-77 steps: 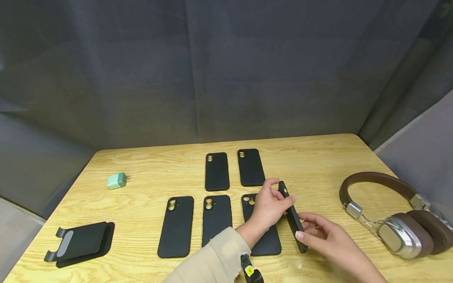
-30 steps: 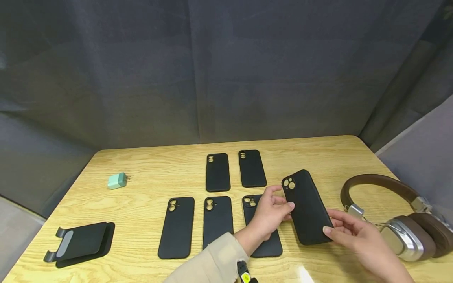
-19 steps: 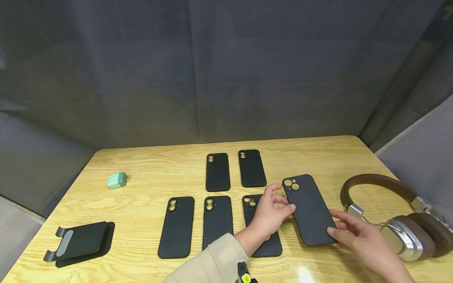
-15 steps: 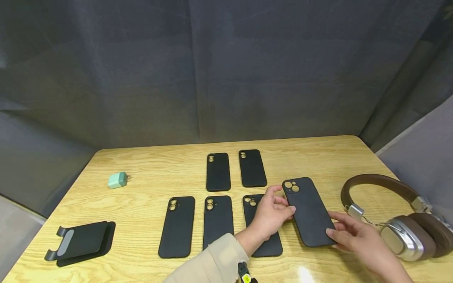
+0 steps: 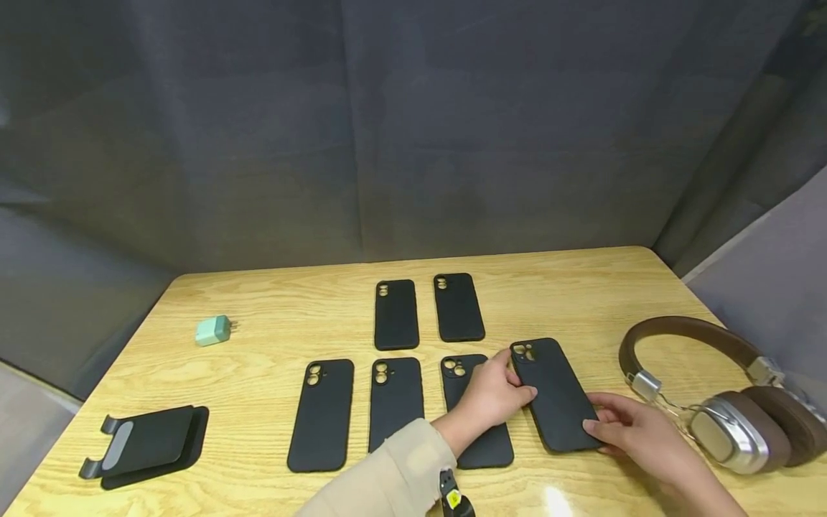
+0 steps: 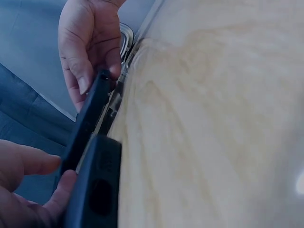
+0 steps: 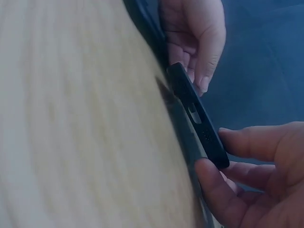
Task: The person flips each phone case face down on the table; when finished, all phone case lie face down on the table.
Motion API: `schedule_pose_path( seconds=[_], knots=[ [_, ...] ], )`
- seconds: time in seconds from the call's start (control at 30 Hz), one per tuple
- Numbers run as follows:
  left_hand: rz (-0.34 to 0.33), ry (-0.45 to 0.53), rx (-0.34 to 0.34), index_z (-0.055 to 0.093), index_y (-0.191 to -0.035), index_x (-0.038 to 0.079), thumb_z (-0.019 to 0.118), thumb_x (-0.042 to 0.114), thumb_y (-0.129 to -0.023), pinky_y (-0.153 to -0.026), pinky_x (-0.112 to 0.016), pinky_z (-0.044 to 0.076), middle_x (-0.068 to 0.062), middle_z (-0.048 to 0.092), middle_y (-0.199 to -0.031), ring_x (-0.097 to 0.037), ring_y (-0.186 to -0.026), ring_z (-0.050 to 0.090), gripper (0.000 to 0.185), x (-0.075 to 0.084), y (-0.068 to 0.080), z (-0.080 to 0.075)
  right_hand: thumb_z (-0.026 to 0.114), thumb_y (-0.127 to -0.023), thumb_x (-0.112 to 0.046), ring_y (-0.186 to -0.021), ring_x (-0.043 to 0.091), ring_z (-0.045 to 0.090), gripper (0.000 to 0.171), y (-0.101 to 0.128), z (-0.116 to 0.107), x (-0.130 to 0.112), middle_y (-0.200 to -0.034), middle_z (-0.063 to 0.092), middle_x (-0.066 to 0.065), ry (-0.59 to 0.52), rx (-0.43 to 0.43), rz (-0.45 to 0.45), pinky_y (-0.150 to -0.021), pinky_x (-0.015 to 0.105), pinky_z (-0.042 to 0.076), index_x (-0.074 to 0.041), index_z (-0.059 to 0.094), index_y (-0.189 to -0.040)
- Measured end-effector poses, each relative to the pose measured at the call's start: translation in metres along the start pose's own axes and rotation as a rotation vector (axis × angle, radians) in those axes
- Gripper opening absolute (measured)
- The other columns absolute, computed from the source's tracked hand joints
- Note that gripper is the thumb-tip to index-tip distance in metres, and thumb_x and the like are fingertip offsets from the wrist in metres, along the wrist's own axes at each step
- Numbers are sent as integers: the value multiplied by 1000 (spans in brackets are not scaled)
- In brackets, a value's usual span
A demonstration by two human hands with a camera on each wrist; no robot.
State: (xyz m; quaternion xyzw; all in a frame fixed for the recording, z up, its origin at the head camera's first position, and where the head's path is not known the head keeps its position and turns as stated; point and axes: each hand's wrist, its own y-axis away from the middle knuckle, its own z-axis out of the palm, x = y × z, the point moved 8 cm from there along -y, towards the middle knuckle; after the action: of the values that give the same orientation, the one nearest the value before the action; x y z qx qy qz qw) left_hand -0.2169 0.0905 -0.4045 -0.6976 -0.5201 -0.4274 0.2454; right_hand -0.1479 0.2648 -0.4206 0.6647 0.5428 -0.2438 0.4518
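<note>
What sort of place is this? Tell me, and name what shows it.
Probably a staged recording booth, not a shop. Grey curtains close in a single wooden table. Both hands set a black phone case beside five more laid in rows, with headphones and a mint charger nearby.

the left hand [image 5: 491,395] covers most of one black case [image 5: 491,449]; the headphones [image 5: 730,402] are cut off at 3 o'clock; both wrist views are blurred.

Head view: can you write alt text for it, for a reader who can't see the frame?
Both hands hold one black phone case low over a wooden table, the left hand at its camera end, the right hand at the near end. Five more cases lie in two rows beside it, with headphones at right and a stand and green charger at left.
</note>
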Motion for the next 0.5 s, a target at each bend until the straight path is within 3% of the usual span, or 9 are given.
schedule_pose_path(
  seconds=[0.2, 0.37, 0.5],
  knots=[
    [-45, -100, -34, 40, -137, 1, 73, 17, -78, -56, -19, 42, 6, 53, -65, -7, -55, 50, 70, 0, -4, 5, 62, -88, -17, -81, 13, 52, 61, -5, 2, 3, -95, 51, 10, 17, -18, 3, -67, 27, 53, 13, 36, -134],
    [-96, -114, -51, 38, -139, 3, 73, 16, -78, -55, -20, 42, 5, 54, -62, -8, -53, 51, 72, 0, -5, 7, 64, -86, -16, -87, 18, 49, 59, -4, -1, 1, -101, 53, 14, 80, 15, -1, -66, 26, 52, 12, 40, -133],
    [-120, -165, -57, 39, -139, 5, 73, 18, -78, -56, -20, 43, 4, 54, -62, -8, -54, 51, 71, 0, -6, 8, 65, -86, -19, -85, 18, 48, 58, -5, -3, -4, -96, 54, 9, 178, 36, -14, -66, 27, 46, 11, 43, -131]
  ],
)
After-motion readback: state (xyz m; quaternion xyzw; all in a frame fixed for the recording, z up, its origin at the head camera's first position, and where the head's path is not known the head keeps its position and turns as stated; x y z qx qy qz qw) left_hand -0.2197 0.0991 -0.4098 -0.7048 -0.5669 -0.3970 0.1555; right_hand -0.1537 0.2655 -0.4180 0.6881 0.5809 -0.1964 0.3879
